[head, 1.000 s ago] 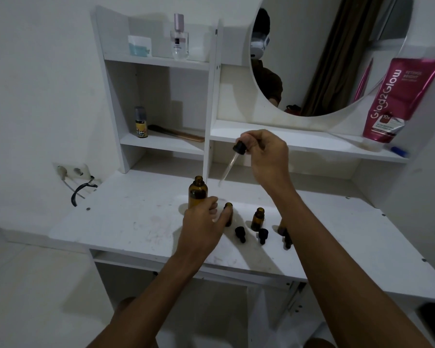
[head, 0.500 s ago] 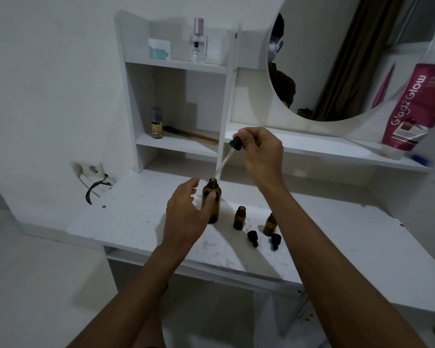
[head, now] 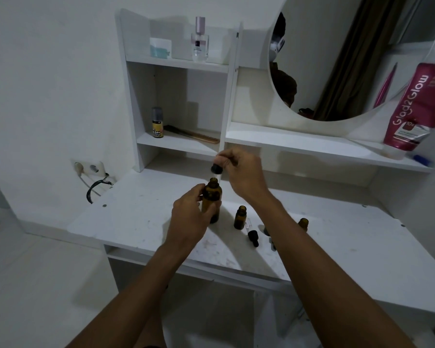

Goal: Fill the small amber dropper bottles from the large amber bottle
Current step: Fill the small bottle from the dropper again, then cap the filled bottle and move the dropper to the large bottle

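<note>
Evidently the left hand (head: 189, 217) wraps the big bottle (head: 212, 197), steadying it on the desk (head: 141, 222); the right hand (head: 241, 174) pinches a dropper (head: 215, 169) at its mouth (to draw liquid, probably), small bottles (head: 240, 218) just beside.

- Left arm: the bare forearm rises from the lower left towards the centre, with the wrist roughly in line with the forearm.
- Left hand (head: 190, 217): its back faces outward. The fingers and thumb curl round the body of the large amber bottle (head: 212, 197) from its left side.
- Right arm: the bare forearm runs diagonally from the lower right up towards the centre, with the wrist bent slightly downward.
- Right hand (head: 241, 173): it is higher than the left hand. The thumb and fingertips pinch the black top of the dropper (head: 215, 169) from above, and the other fingers are curled in.
- Relation: the two hands are close together but apart.
</note>
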